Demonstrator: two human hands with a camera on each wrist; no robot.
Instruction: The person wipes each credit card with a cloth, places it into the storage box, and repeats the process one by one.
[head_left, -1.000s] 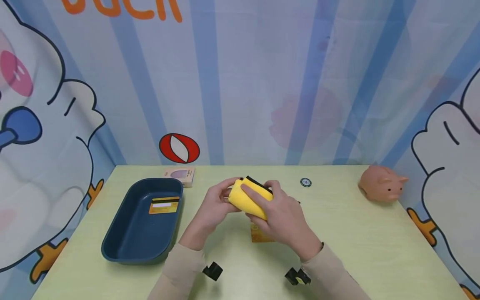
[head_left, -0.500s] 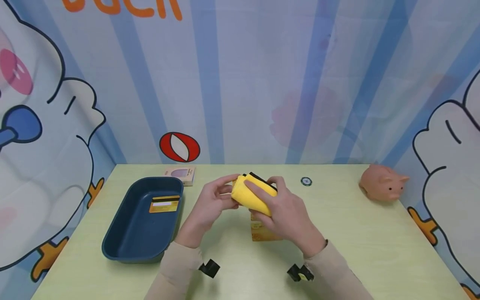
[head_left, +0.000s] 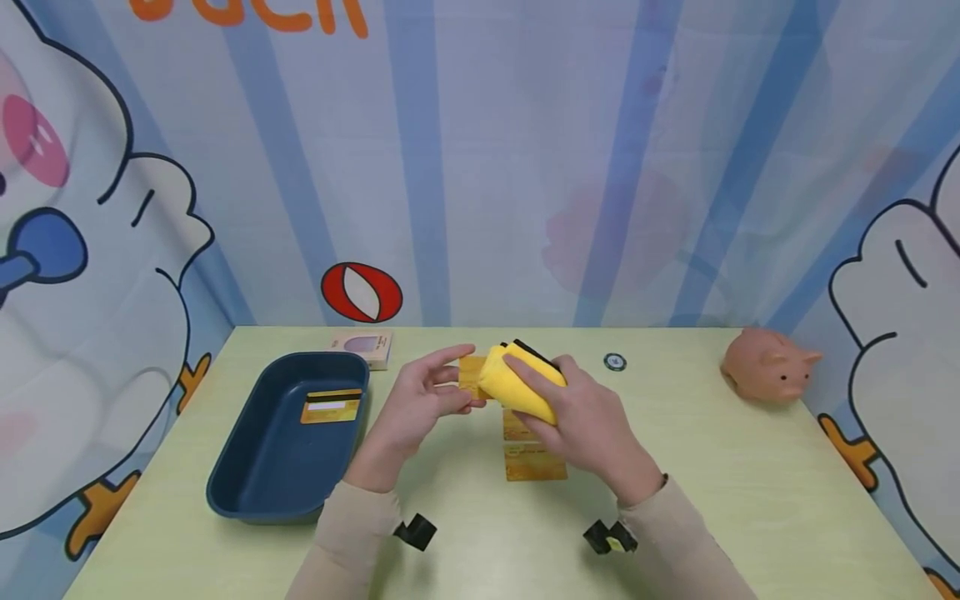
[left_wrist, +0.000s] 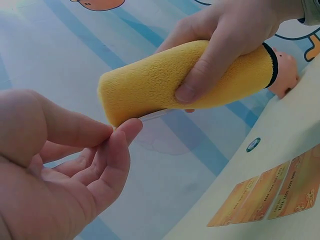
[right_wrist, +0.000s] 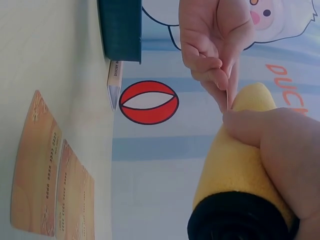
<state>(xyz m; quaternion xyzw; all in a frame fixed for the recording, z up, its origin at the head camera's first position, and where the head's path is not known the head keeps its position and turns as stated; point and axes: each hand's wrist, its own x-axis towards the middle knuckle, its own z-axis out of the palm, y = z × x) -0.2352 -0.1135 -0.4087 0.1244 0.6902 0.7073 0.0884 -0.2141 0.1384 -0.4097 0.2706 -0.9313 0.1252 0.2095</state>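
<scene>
My left hand (head_left: 412,408) pinches a gold bank card (head_left: 470,375) by its left end, between thumb and fingers. My right hand (head_left: 588,421) grips a folded yellow cloth (head_left: 517,383) with a black edge, which covers the card's right part. Seen from the right wrist, the card (right_wrist: 228,98) is a thin edge beside the cloth (right_wrist: 225,160), under the right thumb. Both hands are raised above the table. Below the right hand, more gold cards (head_left: 536,462) lie in a row, partly hidden; the left wrist view shows three cards (left_wrist: 295,180).
A dark blue bin (head_left: 258,475) stands at the left with one card (head_left: 331,407) in it, stripe side up. Behind it lies a small pink box (head_left: 371,345). A round chip (head_left: 615,362) and a pink piggy bank (head_left: 770,367) are towards the back right.
The right hand has moved right with the cloth while the left hand has shifted slightly left. More of the pinched card now shows between them, and more of the cards on the table.
</scene>
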